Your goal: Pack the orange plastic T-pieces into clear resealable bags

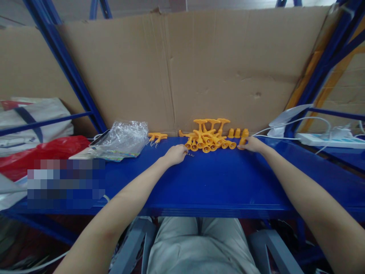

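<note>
A pile of orange plastic T-handled corkscrews [207,136] lies at the back of the blue shelf [205,182], against a cardboard wall. My left hand [175,154] is closed beside the pile's left end, pinching a small metal screw spiral [189,154]. My right hand [253,144] is closed at the pile's right end, on an orange cap [242,142]. Three more orange caps [237,133] stand upright behind it. Two loose orange corkscrews [156,137] lie to the left of the pile.
A crumpled clear plastic bag [122,139] lies left of the parts. A red bag [42,152] and a white bag [31,118] sit at far left. A white power strip [327,140] with cables is at right. Blue rack posts [65,64] frame the shelf.
</note>
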A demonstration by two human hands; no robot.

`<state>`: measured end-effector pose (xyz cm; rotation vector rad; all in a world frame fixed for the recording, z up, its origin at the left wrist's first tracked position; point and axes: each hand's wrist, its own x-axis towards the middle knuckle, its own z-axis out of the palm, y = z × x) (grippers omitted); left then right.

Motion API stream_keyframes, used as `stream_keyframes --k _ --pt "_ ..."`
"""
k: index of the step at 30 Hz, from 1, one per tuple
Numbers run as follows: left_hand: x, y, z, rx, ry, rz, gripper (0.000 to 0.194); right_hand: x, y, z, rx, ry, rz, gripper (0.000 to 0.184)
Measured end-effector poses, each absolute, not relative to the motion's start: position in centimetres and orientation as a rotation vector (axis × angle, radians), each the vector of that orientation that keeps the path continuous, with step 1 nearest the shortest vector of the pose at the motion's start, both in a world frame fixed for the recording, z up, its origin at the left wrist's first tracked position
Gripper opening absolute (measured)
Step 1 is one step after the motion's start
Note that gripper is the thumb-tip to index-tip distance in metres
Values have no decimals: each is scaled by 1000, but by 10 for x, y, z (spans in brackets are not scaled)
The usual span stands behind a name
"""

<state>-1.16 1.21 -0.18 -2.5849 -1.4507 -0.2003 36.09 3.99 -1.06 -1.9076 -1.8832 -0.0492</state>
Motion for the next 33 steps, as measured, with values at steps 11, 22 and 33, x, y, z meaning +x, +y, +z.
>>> stream_keyframes --k 11,22,33 --pt "-13 15 -5 -2628 -1372 -259 28 353 31 -8 -1955 -1943 121 24" --pt "-21 12 2 -2551 -1459 -279 33 358 29 -8 -1780 -1973 280 27" --pt "-34 10 13 -2457 -1778 103 44 352 30 -8 -1871 -2002 104 24"
